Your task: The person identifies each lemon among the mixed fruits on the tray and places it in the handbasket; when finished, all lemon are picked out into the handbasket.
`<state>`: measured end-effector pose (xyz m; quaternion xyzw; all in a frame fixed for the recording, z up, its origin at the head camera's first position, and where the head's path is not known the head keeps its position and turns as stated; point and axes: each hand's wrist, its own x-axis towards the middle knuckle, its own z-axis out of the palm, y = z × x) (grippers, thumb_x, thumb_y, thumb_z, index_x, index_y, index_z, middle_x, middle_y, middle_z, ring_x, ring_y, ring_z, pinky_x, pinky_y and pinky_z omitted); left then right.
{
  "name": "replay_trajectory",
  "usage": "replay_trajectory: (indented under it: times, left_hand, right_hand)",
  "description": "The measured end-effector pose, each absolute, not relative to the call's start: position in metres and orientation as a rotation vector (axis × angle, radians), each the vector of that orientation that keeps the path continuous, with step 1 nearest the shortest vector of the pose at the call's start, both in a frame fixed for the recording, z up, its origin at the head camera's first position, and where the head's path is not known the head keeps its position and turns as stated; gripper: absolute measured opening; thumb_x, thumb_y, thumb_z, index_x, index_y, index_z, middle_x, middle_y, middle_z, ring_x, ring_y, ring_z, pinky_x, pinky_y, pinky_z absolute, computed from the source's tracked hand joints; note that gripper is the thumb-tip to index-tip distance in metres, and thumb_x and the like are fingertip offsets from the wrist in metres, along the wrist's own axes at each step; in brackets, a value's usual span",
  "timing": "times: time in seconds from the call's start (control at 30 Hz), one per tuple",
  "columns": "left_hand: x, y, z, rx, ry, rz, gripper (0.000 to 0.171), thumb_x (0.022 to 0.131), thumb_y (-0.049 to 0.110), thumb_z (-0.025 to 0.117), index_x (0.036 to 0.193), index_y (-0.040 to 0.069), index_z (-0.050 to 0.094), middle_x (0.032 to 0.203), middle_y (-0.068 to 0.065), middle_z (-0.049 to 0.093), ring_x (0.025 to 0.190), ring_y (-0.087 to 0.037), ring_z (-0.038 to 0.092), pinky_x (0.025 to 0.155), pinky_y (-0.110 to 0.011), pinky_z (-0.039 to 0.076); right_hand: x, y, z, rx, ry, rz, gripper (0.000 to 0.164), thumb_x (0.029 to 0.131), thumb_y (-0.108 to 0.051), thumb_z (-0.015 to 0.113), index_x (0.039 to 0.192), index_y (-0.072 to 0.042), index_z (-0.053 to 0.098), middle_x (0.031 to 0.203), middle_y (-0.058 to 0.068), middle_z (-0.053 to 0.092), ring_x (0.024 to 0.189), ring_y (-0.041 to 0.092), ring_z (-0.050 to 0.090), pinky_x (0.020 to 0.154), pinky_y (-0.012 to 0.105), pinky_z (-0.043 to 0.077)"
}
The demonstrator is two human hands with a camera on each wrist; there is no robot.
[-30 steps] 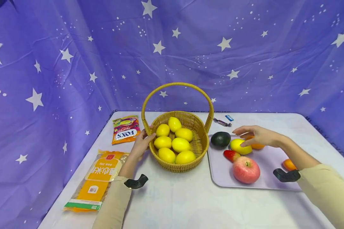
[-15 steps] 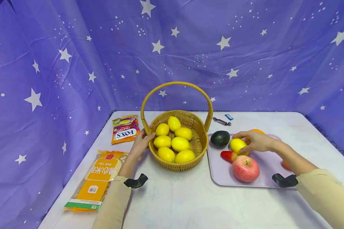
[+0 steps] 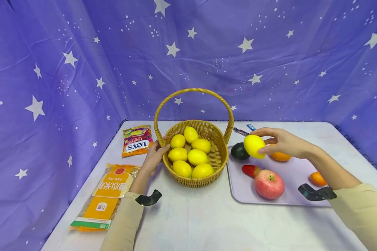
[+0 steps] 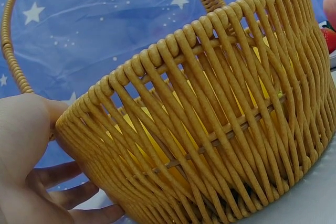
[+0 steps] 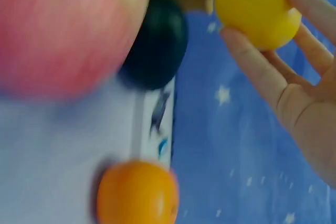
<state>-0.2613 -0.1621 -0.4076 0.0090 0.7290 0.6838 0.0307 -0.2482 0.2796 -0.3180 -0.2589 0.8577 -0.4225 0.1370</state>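
My right hand [image 3: 284,142] holds a yellow lemon [image 3: 253,145] between thumb and fingertips, raised over the left part of the lilac tray [image 3: 242,198]. The right wrist view shows this lemon [image 5: 254,11] gripped at its sides. At the left side of the wicker basket [image 3: 193,182], my left hand [image 3: 153,158] grips the rim beside the handle's foot. In the left wrist view its thumb goes over the rim and the other fingers lie along the outer wall. Several lemons [image 3: 198,157] lie in the basket, which stands upright on the table.
On the tray are a dark green avocado [image 3: 238,152], a strawberry [image 3: 250,170], an apple [image 3: 269,184], an orange [image 3: 281,156] and a small orange fruit [image 3: 318,178]. Wrapped sweets [image 3: 240,131] lie behind it. A Fox's bag [image 3: 137,141] and a food packet [image 3: 108,198] lie left.
My right hand has closed on the lemon on the tray and lifted it up, slightly to the left. The strawberry has shifted a little left. My left hand stays at the basket rim.
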Motion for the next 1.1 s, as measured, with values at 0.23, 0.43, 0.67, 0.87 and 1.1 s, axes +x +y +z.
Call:
replay_trajectory:
  times: [0.23,0.43,0.67,0.87,1.1]
  left_hand:
    - [-0.260,-0.163,-0.408,0.044,2.283,2.115,0.050,0.099,0.024,0.056,0.145,0.012,0.041,0.138,-0.023,0.041,0.114,-0.036,0.054,0.085,-0.045,0.055]
    - [-0.260,-0.161,-0.409,0.003,2.251,2.095,0.049,0.100,0.020,0.054,0.147,0.014,0.039,0.144,-0.020,0.039,0.119,-0.039,0.051,0.088,-0.047,0.053]
    - [-0.261,-0.160,-0.406,-0.010,2.254,2.107,0.048,0.100,0.019,0.054,0.146,0.014,0.041,0.144,-0.019,0.040,0.119,-0.038,0.051,0.088,-0.047,0.053]
    - [-0.260,-0.159,-0.406,-0.006,2.242,2.110,0.048,0.100,0.017,0.054,0.146,0.015,0.042,0.144,-0.019,0.040,0.117,-0.037,0.052,0.088,-0.047,0.053]
    - [-0.261,-0.161,-0.406,0.006,2.243,2.106,0.048,0.101,0.018,0.053,0.146,0.011,0.040,0.142,-0.022,0.039,0.119,-0.039,0.050,0.088,-0.046,0.053]
  right_hand:
    - [-0.249,0.226,-0.314,-0.734,2.228,-1.343,0.061,0.087,-0.017,0.074,0.141,-0.012,0.047,0.142,0.015,0.043,0.121,0.037,0.052,0.096,0.048,0.047]
    - [-0.256,0.184,-0.327,-0.835,2.257,-1.283,0.060,0.085,-0.019,0.076,0.139,-0.009,0.050,0.139,0.011,0.048,0.120,0.032,0.050,0.098,0.044,0.046]
    - [-0.263,0.160,-0.328,-0.842,2.392,-1.126,0.053,0.086,-0.016,0.075,0.134,-0.005,0.054,0.132,0.015,0.055,0.114,0.033,0.056,0.090,0.039,0.052]
    - [-0.268,0.161,-0.330,-0.798,2.389,-1.109,0.045,0.088,-0.002,0.069,0.130,0.005,0.055,0.127,0.025,0.056,0.105,0.031,0.061,0.076,0.034,0.058]
    - [-0.271,0.164,-0.333,-0.686,2.197,-1.320,0.045,0.094,-0.010,0.063,0.135,0.004,0.049,0.126,0.026,0.053,0.098,0.031,0.063,0.079,0.041,0.057]
